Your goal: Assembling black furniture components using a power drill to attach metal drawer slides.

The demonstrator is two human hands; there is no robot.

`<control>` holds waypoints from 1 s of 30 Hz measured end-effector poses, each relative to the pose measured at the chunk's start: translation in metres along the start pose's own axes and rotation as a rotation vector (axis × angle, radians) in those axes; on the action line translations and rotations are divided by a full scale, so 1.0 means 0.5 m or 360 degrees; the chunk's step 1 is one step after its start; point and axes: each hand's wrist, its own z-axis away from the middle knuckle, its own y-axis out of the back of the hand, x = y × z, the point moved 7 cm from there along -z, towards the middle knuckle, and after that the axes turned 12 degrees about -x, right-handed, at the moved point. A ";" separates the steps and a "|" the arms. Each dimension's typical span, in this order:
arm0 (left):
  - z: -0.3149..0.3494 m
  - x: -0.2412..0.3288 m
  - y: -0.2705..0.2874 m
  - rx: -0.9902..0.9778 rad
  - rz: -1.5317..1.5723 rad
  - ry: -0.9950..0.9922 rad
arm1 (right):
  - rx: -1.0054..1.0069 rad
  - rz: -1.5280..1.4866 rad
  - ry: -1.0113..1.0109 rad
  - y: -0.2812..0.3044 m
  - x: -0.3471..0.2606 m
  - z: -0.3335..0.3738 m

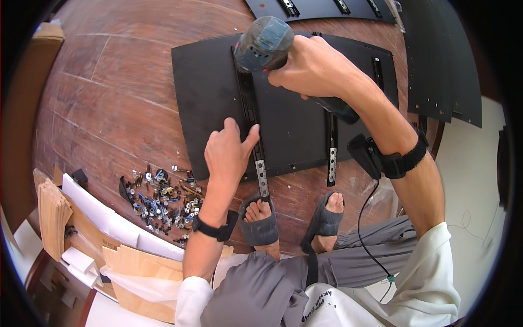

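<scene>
My right hand (313,65) is wrapped round the grip of a cordless drill (265,43), held over the upper part of a black drawer slide (248,101). The drill's head hides the slide's far end, and its bit cannot be seen. My left hand (226,150) is beside the same slide, thumb and forefinger apart, with nothing visible between them; whether it touches the rail I cannot tell. The slide lies along a black panel (294,147), its perforated silver end (262,177) jutting past the near edge. A second slide (332,155) runs alongside to the right.
Loose screws and fittings (163,199) are heaped on the wooden floor (109,109) at left. Beyond lies another black panel (321,10) with slides; more dark panels (436,60) rest at right. Cardboard and white foam (109,212) stand near left. My sandalled feet (259,220) are close to the panel.
</scene>
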 end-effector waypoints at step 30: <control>0.103 0.006 -0.075 0.0028 -0.0319 -0.0043 | 0.0119 -0.1033 -0.0082 -0.086 0.085 0.313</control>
